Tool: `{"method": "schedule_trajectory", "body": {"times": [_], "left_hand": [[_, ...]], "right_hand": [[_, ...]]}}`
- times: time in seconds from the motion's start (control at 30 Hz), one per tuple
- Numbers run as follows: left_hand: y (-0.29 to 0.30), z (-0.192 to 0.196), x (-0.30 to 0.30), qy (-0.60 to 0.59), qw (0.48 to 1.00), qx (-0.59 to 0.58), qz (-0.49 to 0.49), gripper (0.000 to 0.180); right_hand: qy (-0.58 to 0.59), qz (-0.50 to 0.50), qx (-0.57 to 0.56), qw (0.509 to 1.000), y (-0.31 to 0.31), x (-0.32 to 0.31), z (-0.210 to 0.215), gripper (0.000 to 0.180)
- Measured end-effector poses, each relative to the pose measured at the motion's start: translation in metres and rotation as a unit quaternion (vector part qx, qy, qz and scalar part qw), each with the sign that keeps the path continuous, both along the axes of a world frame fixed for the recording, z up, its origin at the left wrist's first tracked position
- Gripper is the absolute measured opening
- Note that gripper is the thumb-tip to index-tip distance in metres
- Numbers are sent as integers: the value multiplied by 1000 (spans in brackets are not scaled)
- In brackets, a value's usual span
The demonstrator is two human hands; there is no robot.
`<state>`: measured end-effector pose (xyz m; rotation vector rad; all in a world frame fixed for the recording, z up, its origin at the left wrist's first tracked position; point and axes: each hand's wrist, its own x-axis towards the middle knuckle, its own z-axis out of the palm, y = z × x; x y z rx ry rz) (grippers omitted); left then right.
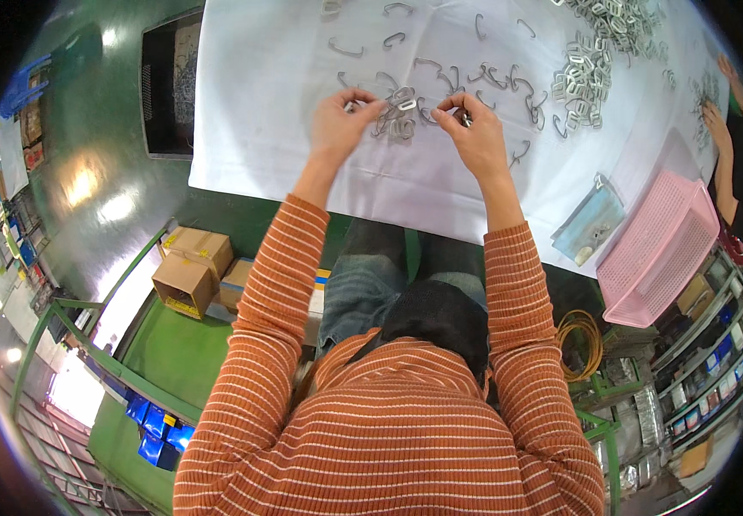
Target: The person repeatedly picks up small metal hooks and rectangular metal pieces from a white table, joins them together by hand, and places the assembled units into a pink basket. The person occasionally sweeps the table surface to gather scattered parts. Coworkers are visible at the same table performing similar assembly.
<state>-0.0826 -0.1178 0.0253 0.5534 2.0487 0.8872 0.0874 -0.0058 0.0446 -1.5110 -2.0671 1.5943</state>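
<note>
Orange striped sleeves (259,344) nearest, reaching away to the far surface (268,103), draped in white cloth. Left hand (337,129) pinching a small metal piece (351,107) between thumb and fingertips; right hand (474,133) likewise closed on another bit (464,118). Between both, touching or nearly so, a small cluster of clips (399,112). Probably light, stiff, smooth and a little slippery, apt to snag on one another; best taken by the flat sides with fingertips, one at a time. Bent hooks (440,69) scattered farther off, a bigger heap of clips (591,69) far right. Pink basket (659,249) and a blue pouch (591,225) at the right edge, beside another person's hand (717,120). Below left, green floor (173,353), cardboard boxes (186,279); yellow cable coil (579,340) lower right.
</note>
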Motion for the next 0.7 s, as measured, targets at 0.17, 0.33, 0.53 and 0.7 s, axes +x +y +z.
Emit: {"method": "schedule_trajectory", "body": {"times": [0.17,0.33,0.53,0.7], "left_hand": [[9,24,3,100,991,-55,-69,21],[-1,9,53,248,955,-7,-163,27],[-7,4,37,87,988,17,-129,20],[5,32,21,-444,895,44,19,14]], "right_hand": [[-18,41,148,988,-11,-20,-12,18],[-33,92,243,965,-5,-30,-25,20],[44,-45,-118,991,31,24,-4,22],[128,-150,-355,914,48,82,6,22]]}}
